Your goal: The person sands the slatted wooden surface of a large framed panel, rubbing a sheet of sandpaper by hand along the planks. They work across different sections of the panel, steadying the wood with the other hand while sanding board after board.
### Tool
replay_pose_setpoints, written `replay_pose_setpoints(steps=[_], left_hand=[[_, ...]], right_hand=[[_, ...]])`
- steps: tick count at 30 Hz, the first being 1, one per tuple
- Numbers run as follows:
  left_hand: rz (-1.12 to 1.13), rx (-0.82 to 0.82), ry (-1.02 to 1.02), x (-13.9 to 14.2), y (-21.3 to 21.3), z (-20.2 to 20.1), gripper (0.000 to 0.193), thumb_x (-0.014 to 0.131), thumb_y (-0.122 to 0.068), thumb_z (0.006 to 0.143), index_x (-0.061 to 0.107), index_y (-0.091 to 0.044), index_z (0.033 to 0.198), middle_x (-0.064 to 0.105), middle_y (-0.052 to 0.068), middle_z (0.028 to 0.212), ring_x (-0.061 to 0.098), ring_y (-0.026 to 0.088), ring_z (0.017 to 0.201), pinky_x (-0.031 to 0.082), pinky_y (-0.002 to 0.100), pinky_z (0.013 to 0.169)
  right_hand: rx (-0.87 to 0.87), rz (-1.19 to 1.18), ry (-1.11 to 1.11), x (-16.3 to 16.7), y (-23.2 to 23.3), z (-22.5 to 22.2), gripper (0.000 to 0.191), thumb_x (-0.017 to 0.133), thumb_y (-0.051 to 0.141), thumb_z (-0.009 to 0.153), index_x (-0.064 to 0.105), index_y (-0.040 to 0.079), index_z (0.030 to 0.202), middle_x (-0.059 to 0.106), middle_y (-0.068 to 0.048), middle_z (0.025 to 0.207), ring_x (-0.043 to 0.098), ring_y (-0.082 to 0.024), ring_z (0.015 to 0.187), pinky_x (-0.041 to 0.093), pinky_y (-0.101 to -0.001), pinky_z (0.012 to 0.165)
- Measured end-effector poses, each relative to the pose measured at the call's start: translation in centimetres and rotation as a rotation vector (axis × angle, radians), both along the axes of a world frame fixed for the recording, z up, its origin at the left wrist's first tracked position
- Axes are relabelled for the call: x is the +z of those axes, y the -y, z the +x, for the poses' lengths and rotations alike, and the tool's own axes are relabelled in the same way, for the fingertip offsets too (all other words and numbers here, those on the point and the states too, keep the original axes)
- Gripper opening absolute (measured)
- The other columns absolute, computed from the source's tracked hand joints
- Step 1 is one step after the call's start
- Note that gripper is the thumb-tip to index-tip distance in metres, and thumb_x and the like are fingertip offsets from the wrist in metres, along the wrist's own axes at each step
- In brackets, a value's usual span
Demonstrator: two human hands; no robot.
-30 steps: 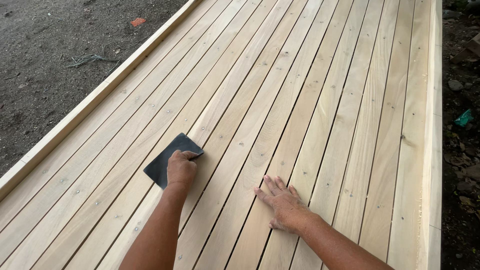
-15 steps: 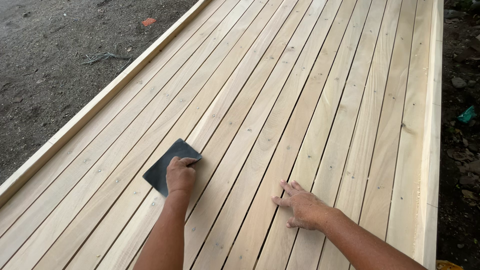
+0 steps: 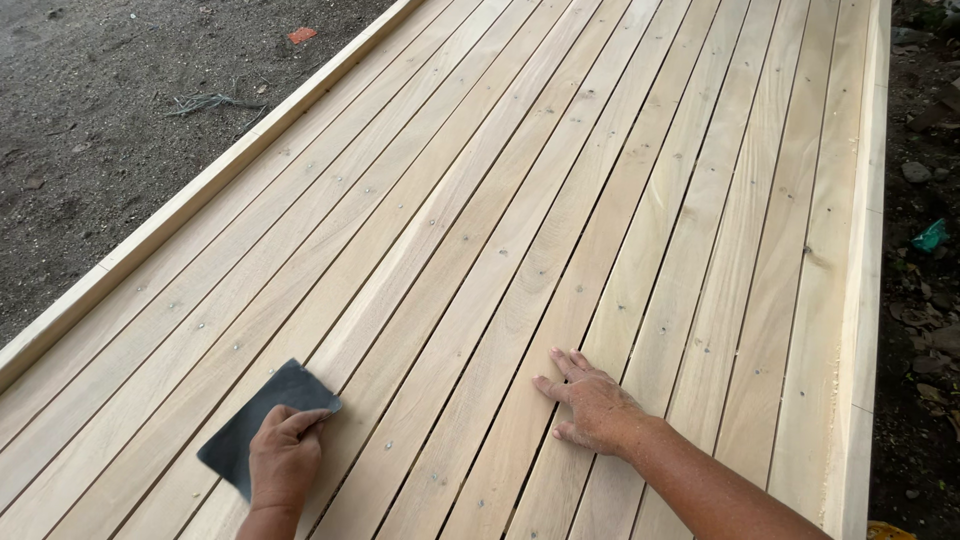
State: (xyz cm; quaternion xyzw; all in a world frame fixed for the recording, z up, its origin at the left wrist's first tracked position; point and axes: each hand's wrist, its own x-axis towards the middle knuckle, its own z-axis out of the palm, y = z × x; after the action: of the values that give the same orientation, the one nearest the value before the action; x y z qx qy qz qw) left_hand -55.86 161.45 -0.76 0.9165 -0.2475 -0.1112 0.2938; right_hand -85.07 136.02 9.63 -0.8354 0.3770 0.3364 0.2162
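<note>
Left hand (image 3: 285,462) lies palm-down with fingers curled over the near edge of a dark sandpaper sheet (image 3: 262,420), pressing it onto the slatted wooden platform (image 3: 560,200) at near left. Right hand (image 3: 592,405) rests flat and empty, fingers spread, on slats at near centre-right, well apart from the sheet. Bare boards run far ahead; raised rails (image 3: 865,260) bound both sides, with dirt ground (image 3: 110,110) beyond.

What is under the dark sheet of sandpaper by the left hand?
The sandpaper sheet lies flat on pale wooden slats, with the left hand pressing its near end. The slat surface beneath the sheet and hand is covered, so its condition cannot be seen.
</note>
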Motion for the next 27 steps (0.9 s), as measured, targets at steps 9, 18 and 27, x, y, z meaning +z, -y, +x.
replay_pose_setpoints(steps=[9, 18, 27], left_hand=[[-0.107, -0.098, 0.047, 5.6, 22.0, -0.5, 0.027, 0.068, -0.007, 0.086, 0.084, -0.022, 0.102, 0.064, 0.007, 0.102, 0.067, 0.030, 0.096, 0.055, 0.042, 0.087], [-0.095, -0.144, -0.009, 10.2, 36.1, -1.0, 0.031, 0.066, -0.003, 0.085, 0.082, -0.020, 0.106, 0.066, 0.009, 0.119, 0.067, 0.033, 0.110, 0.054, 0.043, 0.098], [-0.107, -0.095, -0.018, 8.0, 35.2, -1.1, 0.032, 0.066, -0.004, 0.087, 0.083, -0.022, 0.107, 0.065, 0.010, 0.115, 0.065, 0.032, 0.110, 0.052, 0.044, 0.098]], right_hand=[[0.064, -0.022, 0.056, -0.3, 3.1, 1.9, 0.080, 0.073, 0.039, 0.093, 0.028, 0.044, 0.159, -0.001, 0.007, 0.174, -0.001, -0.017, 0.161, 0.006, -0.0397, 0.133], [0.084, 0.109, 0.086, -1.0, 6.2, 1.8, 0.085, 0.075, 0.037, 0.090, 0.026, 0.046, 0.159, -0.007, 0.005, 0.175, -0.009, -0.020, 0.161, -0.001, -0.0425, 0.131], [0.085, 0.096, 0.145, -1.7, 6.8, 1.2, 0.087, 0.078, 0.034, 0.088, 0.029, 0.046, 0.158, -0.006, 0.004, 0.175, -0.009, -0.021, 0.161, -0.002, -0.0436, 0.131]])
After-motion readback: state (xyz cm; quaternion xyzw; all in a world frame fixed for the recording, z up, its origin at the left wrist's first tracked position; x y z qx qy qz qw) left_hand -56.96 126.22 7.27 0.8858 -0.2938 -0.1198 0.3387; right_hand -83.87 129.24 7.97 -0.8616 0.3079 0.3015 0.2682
